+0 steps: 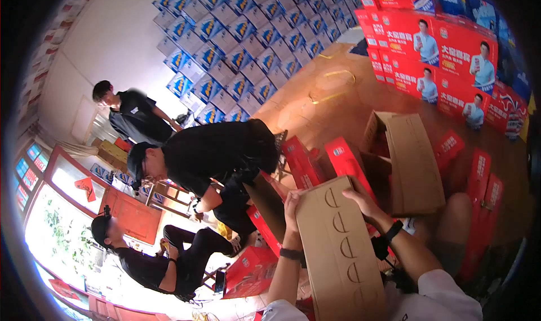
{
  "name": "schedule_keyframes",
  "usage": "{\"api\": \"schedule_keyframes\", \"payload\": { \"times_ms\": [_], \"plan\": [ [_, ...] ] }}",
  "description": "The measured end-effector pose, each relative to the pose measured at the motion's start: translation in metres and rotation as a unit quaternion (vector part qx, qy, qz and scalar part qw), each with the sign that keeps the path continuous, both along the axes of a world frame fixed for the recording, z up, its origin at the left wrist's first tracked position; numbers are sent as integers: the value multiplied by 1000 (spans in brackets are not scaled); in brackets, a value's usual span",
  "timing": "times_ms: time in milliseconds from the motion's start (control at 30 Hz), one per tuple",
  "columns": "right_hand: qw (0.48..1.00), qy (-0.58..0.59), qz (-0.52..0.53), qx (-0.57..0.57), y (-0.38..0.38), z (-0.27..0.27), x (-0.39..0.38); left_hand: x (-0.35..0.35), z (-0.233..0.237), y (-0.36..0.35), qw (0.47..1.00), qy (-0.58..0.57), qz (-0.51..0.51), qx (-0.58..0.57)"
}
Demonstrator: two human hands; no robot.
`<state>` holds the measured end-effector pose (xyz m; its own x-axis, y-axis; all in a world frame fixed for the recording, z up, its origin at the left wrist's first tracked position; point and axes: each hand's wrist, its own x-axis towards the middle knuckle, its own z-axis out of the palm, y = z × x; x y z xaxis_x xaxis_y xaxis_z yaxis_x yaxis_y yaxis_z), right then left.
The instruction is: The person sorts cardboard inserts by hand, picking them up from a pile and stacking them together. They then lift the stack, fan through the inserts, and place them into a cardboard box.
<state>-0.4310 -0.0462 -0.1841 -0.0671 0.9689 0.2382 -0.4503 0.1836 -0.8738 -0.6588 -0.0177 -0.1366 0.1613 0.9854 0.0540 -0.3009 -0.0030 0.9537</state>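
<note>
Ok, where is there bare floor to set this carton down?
Bare floor lies between the blue stack and the red stack, beyond the open carton. Around the held carton it is crowded: red boxes and a bending person.

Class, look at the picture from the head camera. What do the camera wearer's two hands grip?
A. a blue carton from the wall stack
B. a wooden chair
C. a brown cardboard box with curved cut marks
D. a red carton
C: the left hand and the right hand both clasp the far edge of the brown cardboard box, whose face shows a row of curved cut marks.
</note>
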Motion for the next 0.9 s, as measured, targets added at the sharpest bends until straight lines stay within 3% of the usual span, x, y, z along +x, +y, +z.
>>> {"api": "schedule_keyframes", "payload": {
  "times_ms": [67,167,300,433,567,667,767,800,900],
  "plan": [
    [997,-2,-64,39,-6,14,-3,0,-5,-2,1000,-18,13,6],
    [998,12,36,44,1,24,8,1,1,0,999,9,30,31],
    [1000,-8,-20,23,12,7,-5,11,13,-1,997,-18,12,68],
    [999,-16,-18,-22,1,16,-1,-4,3,6,996,61,-21,54],
    [1000,-21,-13,1,4,20,2,-5,-10,9,993,-108,-41,-11],
    [999,33,5,-20,-4,34,3,17,14,1,996,-84,32,-23],
    [998,48,16,-36,-5,30,3,-30,-66,28,934,-316,-120,-117],
    [997,74,13,-31,-4,28,-1,-53,-85,27,981,-148,-125,-14],
    [996,81,27,-34,1,10,-5,-69,-91,-4,983,-78,-115,-123]
  ]
}}
